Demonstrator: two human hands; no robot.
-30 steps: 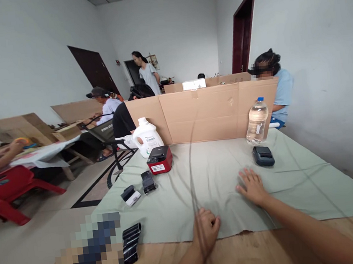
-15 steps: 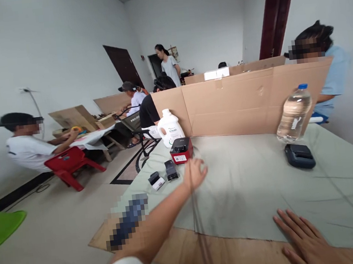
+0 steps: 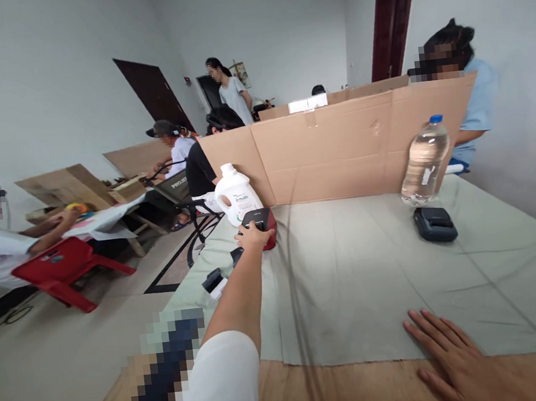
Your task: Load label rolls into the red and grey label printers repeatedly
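My left hand (image 3: 254, 235) reaches forward with its fingers and thumb around the front of a red and black box-shaped device (image 3: 269, 221), which still sits on the cloth. Part of its front is hidden behind the hand. Just behind it stands a white jug (image 3: 237, 194) with a handle. Beside my left forearm lie a small black and white box (image 3: 215, 284) and another small black item (image 3: 237, 255), partly covered by the hand. My right hand (image 3: 449, 350) rests flat at the table's near edge, fingers spread, holding nothing.
A clear bottle with a blue cap (image 3: 424, 162) and a dark rounded device (image 3: 435, 224) stand at the right on the green cloth (image 3: 348, 281). A cardboard panel (image 3: 330, 155) borders the far side. A blurred dark object (image 3: 170, 364) lies front left. Several people sit or stand beyond.
My left hand has moved forward and left from the open cloth onto the red and black device. The view has turned slightly right. My right hand stays flat on the table.
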